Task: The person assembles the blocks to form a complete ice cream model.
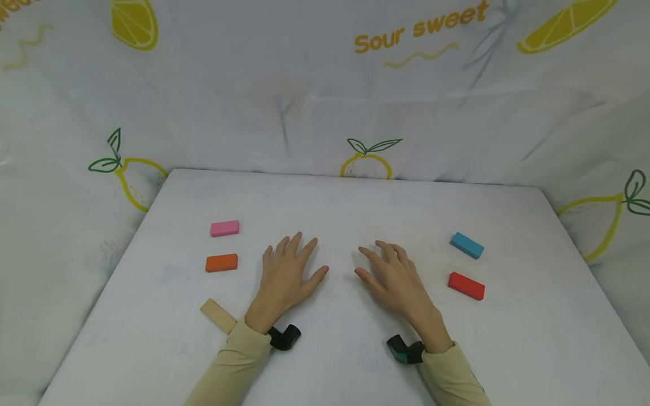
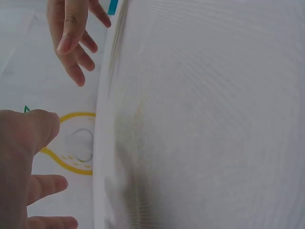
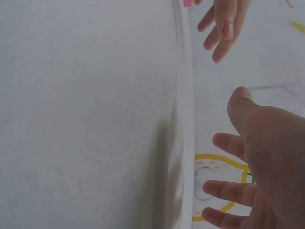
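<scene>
My left hand [image 1: 285,280] is held palm down over the white table, fingers spread and holding nothing. Left of it lie a pink block [image 1: 225,228] and an orange block [image 1: 221,263]. A plain wooden block [image 1: 218,315] lies slanted by the left wrist, its near end hidden behind the sleeve. My right hand [image 1: 398,282] hovers opposite, palm down, with its fingers apart and nothing in them. To its right lie a blue block [image 1: 467,245] and a red block [image 1: 466,286]. In both wrist views the hands show above the tabletop, their shadows beneath.
The white tabletop [image 1: 335,372] ends at a straight back edge. Behind and beside it hangs a pale cloth [image 1: 228,84] printed with lemons and lettering. A black wrist device [image 1: 285,337] is on the left wrist, another wrist device [image 1: 405,349] on the right.
</scene>
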`<state>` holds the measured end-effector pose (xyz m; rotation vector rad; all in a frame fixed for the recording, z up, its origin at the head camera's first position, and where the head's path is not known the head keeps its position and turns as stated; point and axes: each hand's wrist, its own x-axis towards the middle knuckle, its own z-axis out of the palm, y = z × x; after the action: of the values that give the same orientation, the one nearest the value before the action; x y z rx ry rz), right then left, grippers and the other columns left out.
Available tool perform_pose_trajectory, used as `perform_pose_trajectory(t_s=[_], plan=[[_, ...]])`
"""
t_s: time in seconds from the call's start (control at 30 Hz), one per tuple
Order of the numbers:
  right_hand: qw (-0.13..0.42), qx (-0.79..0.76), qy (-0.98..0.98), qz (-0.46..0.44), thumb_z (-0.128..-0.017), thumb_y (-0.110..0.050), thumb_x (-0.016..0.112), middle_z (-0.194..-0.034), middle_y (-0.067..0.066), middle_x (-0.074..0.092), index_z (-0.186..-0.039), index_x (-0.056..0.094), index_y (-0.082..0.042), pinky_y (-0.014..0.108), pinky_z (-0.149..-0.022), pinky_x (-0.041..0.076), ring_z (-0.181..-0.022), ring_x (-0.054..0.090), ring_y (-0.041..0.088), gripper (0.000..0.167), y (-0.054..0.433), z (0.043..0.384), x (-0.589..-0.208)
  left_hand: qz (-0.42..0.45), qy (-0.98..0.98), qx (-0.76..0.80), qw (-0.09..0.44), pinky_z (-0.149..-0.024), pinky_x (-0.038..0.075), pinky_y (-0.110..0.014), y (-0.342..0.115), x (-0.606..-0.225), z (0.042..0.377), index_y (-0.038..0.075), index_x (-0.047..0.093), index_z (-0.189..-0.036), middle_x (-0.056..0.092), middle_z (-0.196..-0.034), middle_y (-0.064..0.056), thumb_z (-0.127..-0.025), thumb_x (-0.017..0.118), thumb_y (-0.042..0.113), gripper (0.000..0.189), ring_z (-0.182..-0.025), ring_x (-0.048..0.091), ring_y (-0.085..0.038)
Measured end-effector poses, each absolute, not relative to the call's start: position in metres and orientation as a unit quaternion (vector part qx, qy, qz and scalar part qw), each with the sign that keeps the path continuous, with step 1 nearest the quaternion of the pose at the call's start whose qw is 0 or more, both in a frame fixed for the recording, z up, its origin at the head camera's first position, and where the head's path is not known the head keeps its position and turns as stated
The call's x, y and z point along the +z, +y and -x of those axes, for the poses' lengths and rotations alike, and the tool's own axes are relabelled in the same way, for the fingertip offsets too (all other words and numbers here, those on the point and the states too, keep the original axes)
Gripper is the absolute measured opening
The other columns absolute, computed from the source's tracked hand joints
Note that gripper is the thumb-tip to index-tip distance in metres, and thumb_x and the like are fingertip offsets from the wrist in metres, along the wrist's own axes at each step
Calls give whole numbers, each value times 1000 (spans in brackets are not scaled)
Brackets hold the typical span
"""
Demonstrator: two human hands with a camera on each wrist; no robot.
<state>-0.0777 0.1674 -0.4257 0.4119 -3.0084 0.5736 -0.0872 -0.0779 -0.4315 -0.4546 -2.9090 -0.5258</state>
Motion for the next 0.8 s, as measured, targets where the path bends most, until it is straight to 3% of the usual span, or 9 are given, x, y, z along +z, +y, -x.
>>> perform_pose_trajectory(t_s=[0.17, 0.37, 0.6, 0.8], plan=[[18, 179, -975, -132, -97, -42, 67, -149, 21, 52, -143, 60, -18, 69, -103, 44, -138, 45, 45, 52, 171, 78, -424, 154, -965, -188, 99, -100, 47, -63, -83, -428, 85, 18, 61, -142, 59, -145, -17, -93, 65, 50, 59, -130, 57, -40], [-3, 184, -976, -120, -99, -41, 64, -147, 21, 52, -146, 57, -18, 70, -104, 41, -137, 44, 44, 53, 182, 77, -421, 151, -942, -260, 151, -80, 57, -46, -98, -422, 77, 6, 70, -125, 71, -115, -15, -87, 76, 34, 48, -99, 68, -32], [9, 208, -972, -107, -98, -33, 66, -137, 24, 56, -144, 58, -15, 66, -100, 44, -126, 48, 46, 50, 204, 76, -415, 97, -930, -316, 160, -59, 50, -29, -125, -414, 62, -1, 73, -104, 68, -79, -13, -83, 81, 24, 34, -64, 59, -16], [28, 219, -970, -98, -97, -28, 68, -132, 26, 57, -142, 60, -12, 65, -94, 45, -120, 49, 48, 48, 223, 75, -410, 26, -931, -332, 148, -56, 47, -26, -146, -409, 49, -1, 74, -103, 68, -72, -11, -82, 82, 27, 35, -60, 57, -12]])
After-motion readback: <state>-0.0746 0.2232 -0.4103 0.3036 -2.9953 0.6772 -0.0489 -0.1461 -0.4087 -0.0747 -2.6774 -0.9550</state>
